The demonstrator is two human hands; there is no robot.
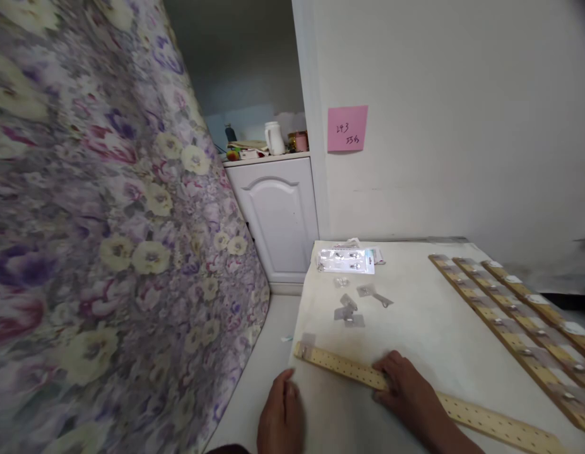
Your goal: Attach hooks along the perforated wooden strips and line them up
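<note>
A long wooden strip (pixel 339 366) with rows of small holes lies across the near part of a white table (pixel 425 315). My right hand (pixel 406 388) lies on top of the strip, fingers curled down over it. My left hand (pixel 280 413) rests at the table's near left edge, fingers bent together, with nothing visible in it. Beyond the strip lie several small clear plastic bags (pixel 351 309) with tiny metal parts, and a larger clear packet (pixel 346 260) sits further back.
Three more perforated wooden strips (pixel 510 315) with small bags fixed to them lie side by side at the right. A floral-patterned upright surface (pixel 107 221) fills the left. A white cabinet (pixel 277 214) with a jug stands behind. A pink note (pixel 347 128) sticks on the wall.
</note>
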